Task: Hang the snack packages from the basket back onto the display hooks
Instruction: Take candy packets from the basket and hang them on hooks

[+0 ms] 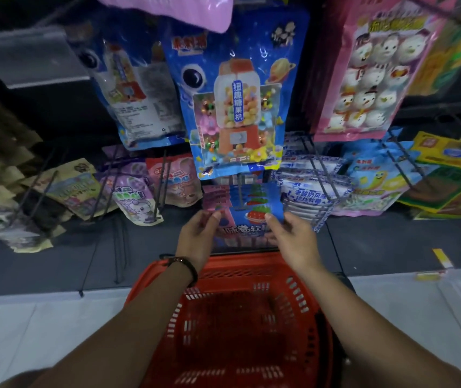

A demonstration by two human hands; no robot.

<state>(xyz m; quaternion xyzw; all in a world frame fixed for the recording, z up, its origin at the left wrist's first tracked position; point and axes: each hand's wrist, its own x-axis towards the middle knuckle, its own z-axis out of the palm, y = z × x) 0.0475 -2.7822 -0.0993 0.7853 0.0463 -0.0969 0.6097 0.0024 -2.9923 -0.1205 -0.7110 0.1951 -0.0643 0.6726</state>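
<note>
Both hands reach out above the red slotted plastic shopping basket (240, 317), under a large blue hanging bag printed with an orange gumball machine (237, 102). Left hand (199, 236) and right hand (293, 239) each pinch a side edge of a small glossy blue snack packet (251, 217), held flat against the dark display. A thin metal wire hook (240, 196) crosses its upper part; whether it hangs there I cannot tell.

Dim light is falling over everything. Dark back panel (55, 113) is standing upright at the rear, dark grey base shelf (377, 242) is jutting out below it, yellow label strip (443, 257) is sitting near its front edge. Pale floor (27, 331) is showing underneath.
</note>
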